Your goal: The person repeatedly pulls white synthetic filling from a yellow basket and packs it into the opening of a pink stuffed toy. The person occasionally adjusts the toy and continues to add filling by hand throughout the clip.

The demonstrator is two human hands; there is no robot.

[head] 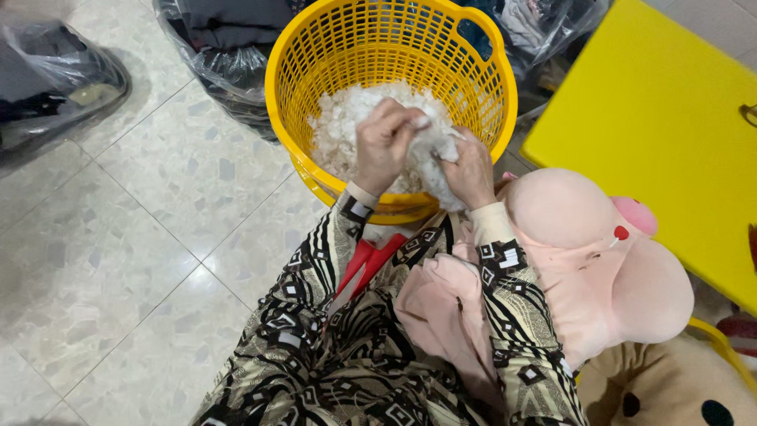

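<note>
A yellow plastic basket stands on the tiled floor in front of me, partly filled with white fluffy stuffing. Both hands reach over its near rim. My left hand and my right hand are closed together on one wad of white stuffing held just above the heap. A pink plush pig toy rests on my lap under my right forearm, its soft pink body hanging limp. Red handles of some tool, perhaps scissors, lie on my lap between my arms.
Clear plastic bags of dark clothing sit behind the basket and another bag lies at far left. A yellow table top is at right. A tan plush toy lies at lower right.
</note>
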